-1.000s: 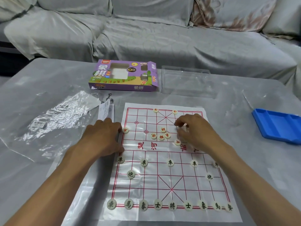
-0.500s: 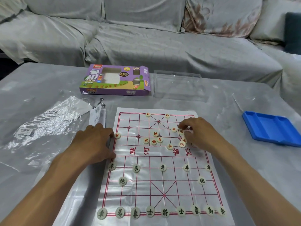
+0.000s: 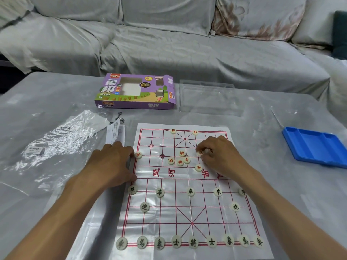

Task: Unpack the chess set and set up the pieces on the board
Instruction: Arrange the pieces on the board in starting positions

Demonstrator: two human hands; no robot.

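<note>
Rightward across the far half goes the right hand [image 3: 218, 154], off the middle cluster, now over loose red pieces [image 3: 201, 152] nearer the board's [image 3: 189, 184] right edge, fingers curled and pinching at them; how many it holds, I cannot tell. Left hand [image 3: 114, 162] rests on the board's left edge beside one red piece [image 3: 138, 155], holding nothing. Black's side is set; four loose reds [image 3: 179, 158] lie just left of that grip
</note>
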